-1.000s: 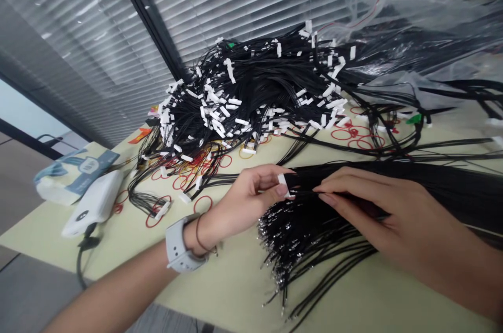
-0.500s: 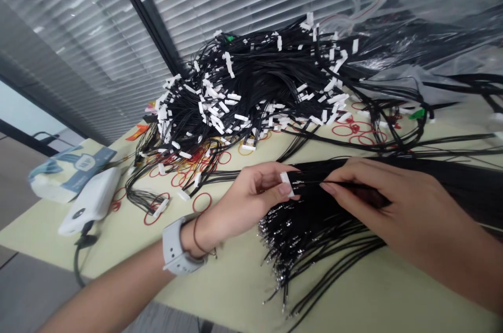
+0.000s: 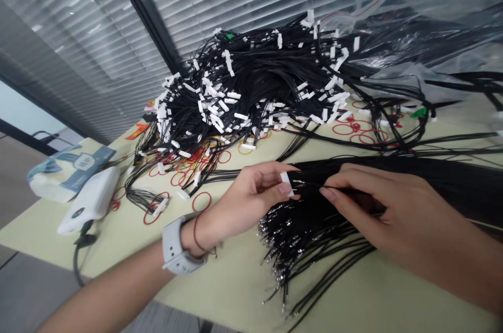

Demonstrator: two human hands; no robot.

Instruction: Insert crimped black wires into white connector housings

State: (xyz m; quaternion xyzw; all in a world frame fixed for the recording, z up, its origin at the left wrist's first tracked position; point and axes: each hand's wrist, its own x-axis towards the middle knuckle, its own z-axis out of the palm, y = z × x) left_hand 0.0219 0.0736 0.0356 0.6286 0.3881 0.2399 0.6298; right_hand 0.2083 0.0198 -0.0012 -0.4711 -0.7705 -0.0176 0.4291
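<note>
Between its thumb and fingers my left hand (image 3: 257,191) pinches a small white connector housing (image 3: 286,184), held upright. Just to the right, my right hand (image 3: 369,202) is closed on a thin black wire (image 3: 314,183) with a bare metal terminal at its tip. That tip points at the housing and appears a little apart from it. Below and behind both hands spreads a thick bundle of black wires (image 3: 291,244), their shiny metal terminals fanned toward the left. My right palm hides part of this bundle.
A big heap of black cables with white connectors (image 3: 251,81) lies at the back by the blinds. Red rubber bands (image 3: 201,201) are scattered over the pale table (image 3: 129,249). At left are a white power bank (image 3: 92,199) and a tissue pack (image 3: 74,165); clear plastic bags (image 3: 412,19) lie back right.
My right hand has shifted slightly, and the wire's terminal now shows more clearly beside the housing. My left hand stays in place with the connector housing.
</note>
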